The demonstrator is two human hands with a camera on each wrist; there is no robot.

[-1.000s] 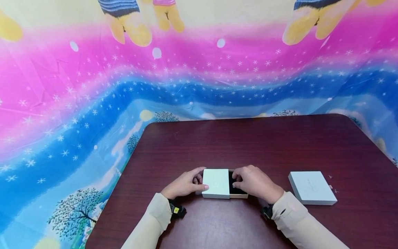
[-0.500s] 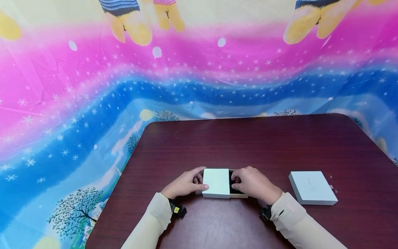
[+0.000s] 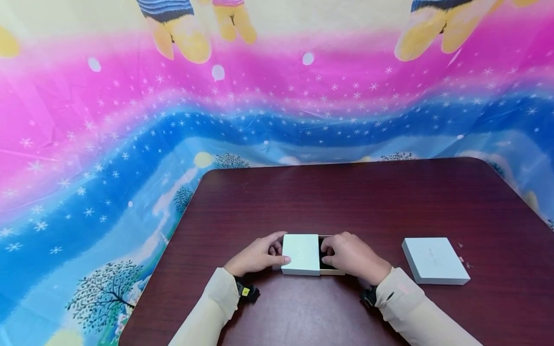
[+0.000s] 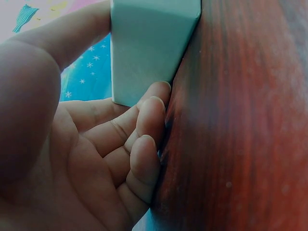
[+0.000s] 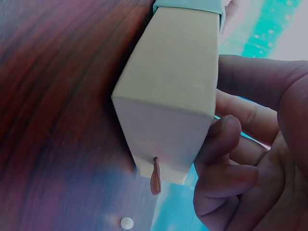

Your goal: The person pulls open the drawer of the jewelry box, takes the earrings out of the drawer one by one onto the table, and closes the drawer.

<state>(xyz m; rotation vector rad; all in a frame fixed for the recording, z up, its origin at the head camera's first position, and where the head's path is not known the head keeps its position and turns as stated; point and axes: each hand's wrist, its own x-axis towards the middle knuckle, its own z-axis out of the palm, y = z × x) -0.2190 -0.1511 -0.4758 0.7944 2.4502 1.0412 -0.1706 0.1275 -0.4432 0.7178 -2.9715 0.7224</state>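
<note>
A white slide-out gift box [image 3: 300, 254] lies on the table, its drawer [image 3: 332, 272] partly pulled out to the right. Black lining [image 3: 322, 262] shows inside the drawer. My left hand [image 3: 258, 254] grips the outer sleeve at its left end, thumb on the near corner and index finger along the far side; in the left wrist view its other fingers curl beside the sleeve's end [image 4: 147, 53]. Over the drawer, my right hand [image 3: 352, 254] reaches in with thumb and fingers bent; whatever the fingertips touch is hidden. A brown pull tab [image 5: 155, 178] sticks out of the drawer's end.
A second white box [image 3: 434, 259] lies to the right, with a pinkish tab on its right side. Tiny silvery pieces [image 3: 469, 265] lie beside it. A small round white thing [image 5: 127, 223] shows in the right wrist view. Patterned cloth [image 3: 277, 96] hangs behind the table [image 3: 337, 197].
My right hand has shifted very slightly left over the drawer. The left hand and both boxes stay essentially where they were.
</note>
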